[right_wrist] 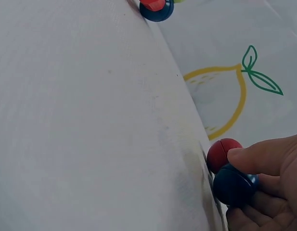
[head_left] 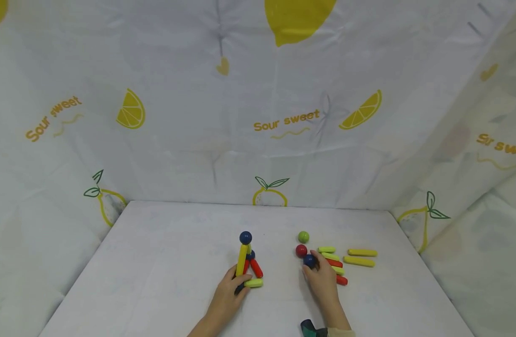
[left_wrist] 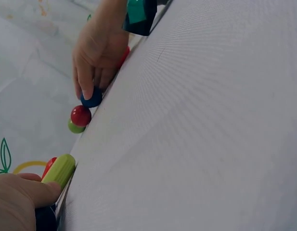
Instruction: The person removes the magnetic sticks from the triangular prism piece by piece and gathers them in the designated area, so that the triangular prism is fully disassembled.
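My left hand (head_left: 225,296) grips the near lower corner of a toy structure of sticks and balls, its fingers around a dark blue ball (head_left: 239,288). From that corner a yellow stick (head_left: 242,258) rises to a blue ball (head_left: 246,238), and a lime stick (head_left: 254,282) points right. Behind, red sticks (head_left: 256,268) meet another blue ball (head_left: 251,254). My right hand (head_left: 324,280) pinches a loose blue ball (right_wrist: 233,186) between thumb and fingers, down at the table. Beside it sits a red ball (head_left: 301,251); a green ball (head_left: 303,237) lies just beyond.
Right of my right hand lie several short lime and red sticks (head_left: 341,280), partly hidden by the hand. Two yellow sticks (head_left: 359,261) are farther right. A white lemon-print cloth (head_left: 190,154) hangs behind the white table (head_left: 165,262).
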### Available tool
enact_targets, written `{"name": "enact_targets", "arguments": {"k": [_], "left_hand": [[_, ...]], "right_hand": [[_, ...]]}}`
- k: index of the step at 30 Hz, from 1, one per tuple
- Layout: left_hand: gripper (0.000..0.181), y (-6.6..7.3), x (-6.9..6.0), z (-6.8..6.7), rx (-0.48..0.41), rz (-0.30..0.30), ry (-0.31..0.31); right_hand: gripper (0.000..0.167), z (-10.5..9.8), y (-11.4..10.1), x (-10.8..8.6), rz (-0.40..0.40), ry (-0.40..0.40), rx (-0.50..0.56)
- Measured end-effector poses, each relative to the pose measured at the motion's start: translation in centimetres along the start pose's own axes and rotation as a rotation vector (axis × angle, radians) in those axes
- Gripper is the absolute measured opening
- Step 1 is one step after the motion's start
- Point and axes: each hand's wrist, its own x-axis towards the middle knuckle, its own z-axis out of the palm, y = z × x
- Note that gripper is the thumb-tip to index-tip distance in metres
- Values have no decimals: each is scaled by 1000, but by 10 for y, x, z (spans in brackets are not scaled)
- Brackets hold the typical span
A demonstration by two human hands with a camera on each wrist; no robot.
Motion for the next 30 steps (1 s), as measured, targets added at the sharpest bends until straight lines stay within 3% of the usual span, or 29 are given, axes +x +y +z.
{"name": "enact_targets", "arguments": {"k": [11, 18, 23, 30], "left_hand": [[34, -1, -1, 2, -58, 33, 56], [44, -3, 0, 2, -71, 53, 145], [57, -1, 7, 2, -109, 75, 228], [55, 8, 27, 1, -288, -10, 245]], "right_hand": [[59, -3, -4, -1, -28, 77, -28], [55, 0, -30, -8, -252, 136, -2], [51, 16, -51, -9, -394, -5, 93], [47, 43, -76, -5, -434, -279, 238]]}}
